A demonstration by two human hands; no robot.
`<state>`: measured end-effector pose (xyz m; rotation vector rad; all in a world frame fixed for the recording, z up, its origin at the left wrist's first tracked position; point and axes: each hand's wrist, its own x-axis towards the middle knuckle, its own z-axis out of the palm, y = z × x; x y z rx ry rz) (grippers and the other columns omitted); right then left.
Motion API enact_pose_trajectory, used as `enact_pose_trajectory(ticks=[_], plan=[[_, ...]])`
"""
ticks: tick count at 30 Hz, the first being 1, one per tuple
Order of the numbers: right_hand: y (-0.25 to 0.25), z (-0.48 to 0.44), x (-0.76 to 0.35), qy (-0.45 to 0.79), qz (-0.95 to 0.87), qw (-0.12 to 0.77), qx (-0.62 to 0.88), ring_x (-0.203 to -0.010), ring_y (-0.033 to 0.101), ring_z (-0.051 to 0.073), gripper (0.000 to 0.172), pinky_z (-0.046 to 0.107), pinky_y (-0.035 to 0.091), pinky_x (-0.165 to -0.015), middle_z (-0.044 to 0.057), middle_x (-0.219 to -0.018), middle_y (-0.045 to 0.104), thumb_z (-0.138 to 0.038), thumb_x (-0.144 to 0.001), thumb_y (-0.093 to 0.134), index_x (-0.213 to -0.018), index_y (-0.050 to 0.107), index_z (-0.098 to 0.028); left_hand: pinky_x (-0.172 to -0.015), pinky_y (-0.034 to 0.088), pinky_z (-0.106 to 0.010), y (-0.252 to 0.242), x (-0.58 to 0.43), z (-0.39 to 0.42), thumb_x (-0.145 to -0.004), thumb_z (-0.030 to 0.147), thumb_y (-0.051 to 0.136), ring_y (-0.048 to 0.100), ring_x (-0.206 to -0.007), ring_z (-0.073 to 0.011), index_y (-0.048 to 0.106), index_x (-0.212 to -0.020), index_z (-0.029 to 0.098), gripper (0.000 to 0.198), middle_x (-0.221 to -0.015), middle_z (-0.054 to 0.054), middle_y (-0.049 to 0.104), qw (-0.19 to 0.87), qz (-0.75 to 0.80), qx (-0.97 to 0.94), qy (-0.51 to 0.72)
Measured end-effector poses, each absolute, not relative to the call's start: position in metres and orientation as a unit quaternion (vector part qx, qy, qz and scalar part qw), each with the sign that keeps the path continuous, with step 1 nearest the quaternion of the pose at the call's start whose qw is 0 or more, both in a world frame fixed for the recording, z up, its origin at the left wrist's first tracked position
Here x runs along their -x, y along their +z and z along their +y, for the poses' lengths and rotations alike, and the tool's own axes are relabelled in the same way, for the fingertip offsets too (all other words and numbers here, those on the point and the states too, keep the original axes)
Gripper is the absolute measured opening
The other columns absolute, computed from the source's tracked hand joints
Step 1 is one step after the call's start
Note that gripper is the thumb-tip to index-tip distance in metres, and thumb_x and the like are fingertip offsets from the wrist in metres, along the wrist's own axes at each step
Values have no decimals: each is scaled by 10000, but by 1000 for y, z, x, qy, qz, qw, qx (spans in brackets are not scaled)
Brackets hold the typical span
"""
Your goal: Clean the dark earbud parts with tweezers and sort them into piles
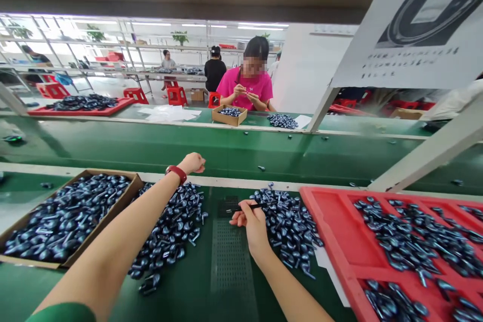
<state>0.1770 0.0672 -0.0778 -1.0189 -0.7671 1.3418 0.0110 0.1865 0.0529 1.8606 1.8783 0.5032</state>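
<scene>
My left hand [192,162], with a red band on the wrist, is stretched forward over the near edge of the green conveyor belt. Its fingers are curled closed, and whatever they hold, if anything, is hidden. In my right hand [251,221] I grip a thin black pen-like tool [234,210], its pointed end toward the left. Below it lies a dark sheet with rows of tiny dots [231,246]. Dark blue shiny earbud shells lie in a left pile [173,231], partly behind my forearm, and in a right pile [289,229] beside my right hand.
A cardboard box [71,211] full of shells stands at left. The red compartment tray [332,221] at right holds more. Single shells lie on the conveyor belt [181,146]. A co-worker [245,80] sits opposite. A slanted white post [426,146] and hanging paper [407,35] are at right.
</scene>
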Motion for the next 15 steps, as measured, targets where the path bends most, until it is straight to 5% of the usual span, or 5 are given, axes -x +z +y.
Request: enact_pose_trajectory(ticks=[7, 15], plan=[[-76, 73, -176, 524, -346, 610, 483, -845, 640, 179, 259, 363, 548, -714, 59, -1054, 630, -330, -915, 559, -1105, 580, -154, -782, 539, -387, 24, -39, 69, -884, 280, 566, 651, -874, -189, 625, -979, 128, 188, -957, -66, 676, 607, 456, -537, 367], [-73, 104, -170, 490, -376, 567, 545, -794, 641, 163, 249, 338, 551, -675, 50, -1010, 637, -327, -914, 561, -1089, 583, -151, -743, 465, -286, -40, -62, 31, -760, 260, 656, 574, -707, -134, 598, -796, 160, 121, -719, -4, 597, 670, 432, -366, 481]])
